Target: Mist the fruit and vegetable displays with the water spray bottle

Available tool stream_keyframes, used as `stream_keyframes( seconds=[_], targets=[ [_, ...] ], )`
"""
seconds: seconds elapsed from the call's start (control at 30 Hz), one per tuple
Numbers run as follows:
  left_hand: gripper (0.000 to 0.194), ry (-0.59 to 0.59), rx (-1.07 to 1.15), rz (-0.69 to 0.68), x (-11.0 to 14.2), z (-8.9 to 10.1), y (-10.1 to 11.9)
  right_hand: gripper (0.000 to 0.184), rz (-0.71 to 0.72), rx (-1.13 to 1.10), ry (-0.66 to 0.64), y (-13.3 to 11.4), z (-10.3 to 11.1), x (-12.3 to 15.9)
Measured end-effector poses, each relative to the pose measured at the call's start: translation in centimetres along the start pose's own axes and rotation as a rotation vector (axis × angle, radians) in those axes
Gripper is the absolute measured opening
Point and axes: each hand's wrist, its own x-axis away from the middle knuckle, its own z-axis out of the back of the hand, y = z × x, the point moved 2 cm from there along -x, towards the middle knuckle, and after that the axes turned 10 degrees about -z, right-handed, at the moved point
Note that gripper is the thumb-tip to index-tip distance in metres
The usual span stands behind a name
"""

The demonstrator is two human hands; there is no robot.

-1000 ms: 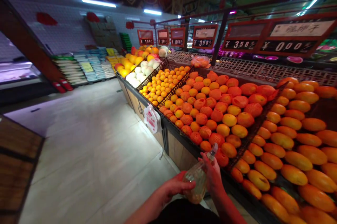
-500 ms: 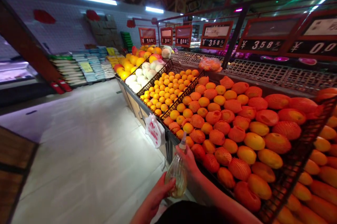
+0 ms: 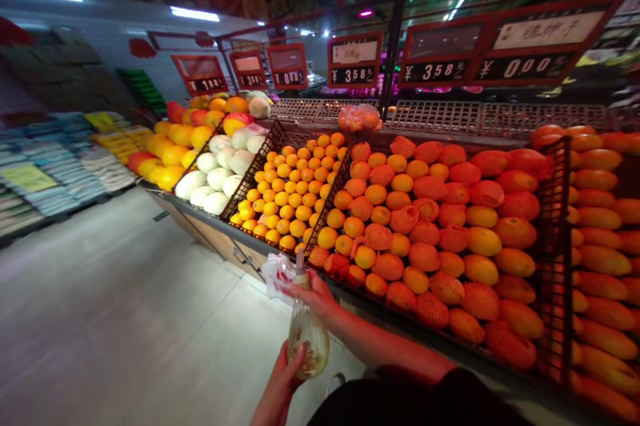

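While you stand at the front of the fruit stand, your right hand (image 3: 314, 296) is closed around the shoulder of a clear spray bottle (image 3: 308, 339), just under its narrow spray head (image 3: 301, 274), with the fingers wrapped against the plastic. Your left hand (image 3: 283, 379) sits lower, pressed against the side of the bottle's body, so the bottle stands nearly upright between your two hands, with liquid visible inside it. A dark garment (image 3: 400, 399) fills the bottom edge of your view, below your right forearm. Just beyond the bottle, a white plastic bag (image 3: 277, 276) hangs at the front of the stand, almost touching your right hand. Past it, foam-netted orange fruit (image 3: 425, 233) fills a black wire basket (image 3: 555, 246), and bare oval orange fruit (image 3: 600, 233) lies on its far side. To the left sit small oranges (image 3: 285, 206), then white melons (image 3: 215, 176) and yellow mangoes (image 3: 173, 159). A red plastic-wrapped bag of fruit (image 3: 359, 118) rests on a metal grid rack (image 3: 435, 117) at the back, under red-framed price signs (image 3: 435, 71). Stacked bagged goods (image 3: 50, 189) line the far left, across the tiled floor (image 3: 125, 279).
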Motion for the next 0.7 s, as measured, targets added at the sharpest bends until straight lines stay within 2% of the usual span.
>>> stream_keyframes(
  seconds=[0.13,0.3,0.4,0.5,0.6,0.7],
  targets=[
    [0.091,-0.109,-0.054,0.064,-2.4,-0.9,0.0,0.054,0.021,-0.069,0.149,-0.6,2.1,0.2],
    [0.100,-0.373,-0.112,0.145,-4.8,-5.1,-0.9,0.051,0.104,-0.135,0.385,-2.5,7.8,3.2],
    [0.095,-0.581,-0.235,0.187,-5.6,-8.9,-1.4,0.050,0.169,-0.155,0.577,-3.7,12.0,6.3],
    [0.092,-0.800,-0.364,0.189,-5.6,-13.5,-2.3,0.054,0.199,-0.191,0.760,-4.7,16.0,10.4],
    [0.097,-0.986,-0.390,0.176,-4.6,-18.6,-3.4,0.055,0.217,-0.224,0.913,-5.3,19.6,15.1],
    [0.088,-1.097,-0.340,0.191,-2.7,-22.7,-4.4,0.058,0.221,-0.286,1.078,-5.5,22.3,19.5]
  ],
)
